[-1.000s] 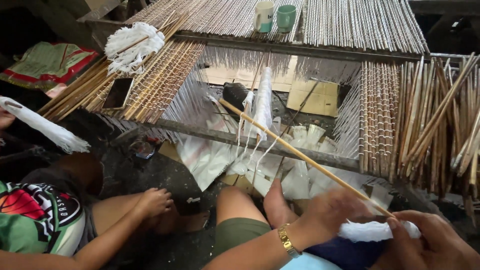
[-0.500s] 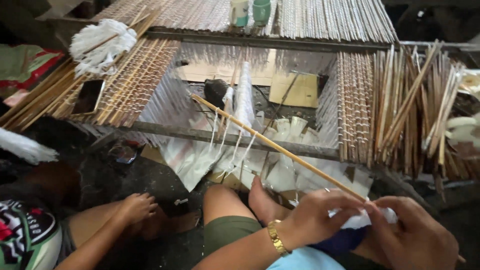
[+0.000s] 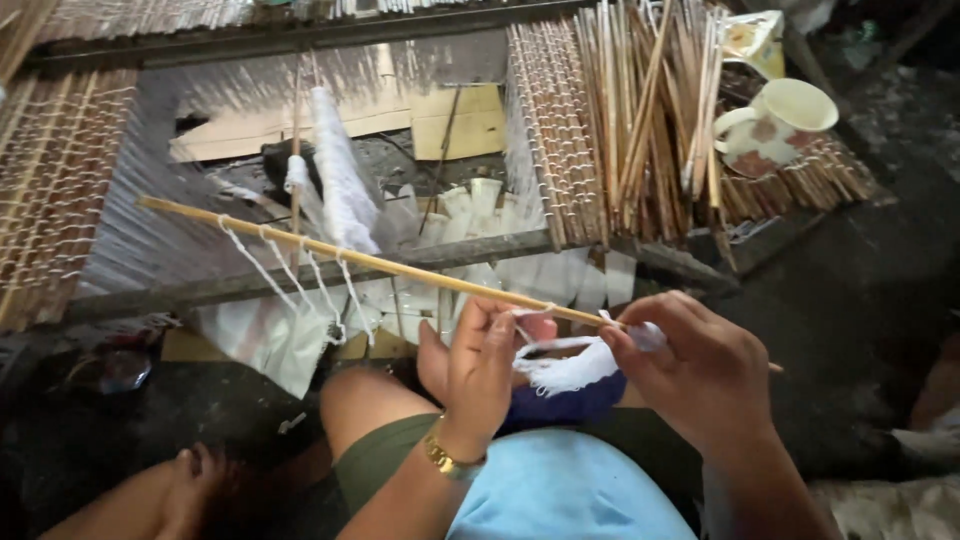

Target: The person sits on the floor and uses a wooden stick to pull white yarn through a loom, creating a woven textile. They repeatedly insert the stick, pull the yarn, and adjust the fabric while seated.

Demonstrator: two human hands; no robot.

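Smooth pale bamboo stick [image 3: 400, 268] slanting above the lap, left hand [image 3: 478, 368] and right hand [image 3: 700, 370] each in narrow grip on fluffy white thread [image 3: 565, 368] tied along it, bundled bamboo sticks [image 3: 640, 110] and ceramic mug [image 3: 775, 122] beyond

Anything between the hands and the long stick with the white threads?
Nothing visible. The left hand and the right hand are both already at the bamboo stick, fingers working the white thread at its near end. The knotted loops hang further along it.

Mostly tan, white and a bit of blue here

Pale tan stick [image 3: 400, 266] with white threads [image 3: 300, 275], white yarn bundle [image 3: 565, 368], cream mug [image 3: 775, 122] with brownish flower print, gold wristband [image 3: 448, 462], light blue cloth [image 3: 560, 495].
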